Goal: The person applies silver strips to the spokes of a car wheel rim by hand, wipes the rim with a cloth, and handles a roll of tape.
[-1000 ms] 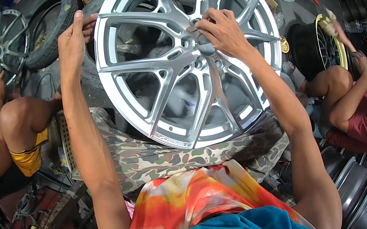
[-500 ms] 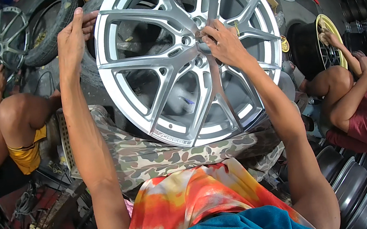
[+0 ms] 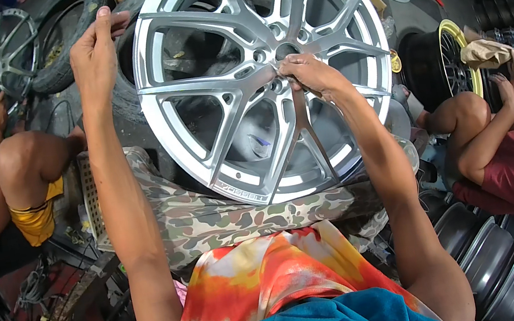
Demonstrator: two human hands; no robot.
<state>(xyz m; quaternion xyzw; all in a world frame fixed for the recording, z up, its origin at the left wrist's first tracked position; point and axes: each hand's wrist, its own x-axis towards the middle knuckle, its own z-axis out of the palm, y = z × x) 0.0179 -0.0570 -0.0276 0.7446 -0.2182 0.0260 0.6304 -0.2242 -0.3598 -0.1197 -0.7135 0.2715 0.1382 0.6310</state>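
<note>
1. Two bare hands are at work around one large silver wheel, which stands before the person with its spoked face toward the view and its lower edge against the camouflage cloth over the legs.
2. Left hand is beside the upper left edge of the wheel, thumb up and fingers stretched toward the rim; nothing is seen in its grip, and I cannot tell if the fingertips touch.
3. Right hand is at the hub, just below the round centre hole, with fingers bent and drawn narrow; whether they pinch some small thing, I cannot tell.
4. One dark tyre lies behind the left hand, and a grey wheel is farther left, near a co-worker in yellow shorts.
5. On the right, a co-worker in a dark red shirt holds a tan cloth close to a black wheel with a yellow lip.
6. Several dark wheels are stacked at lower right.
</note>
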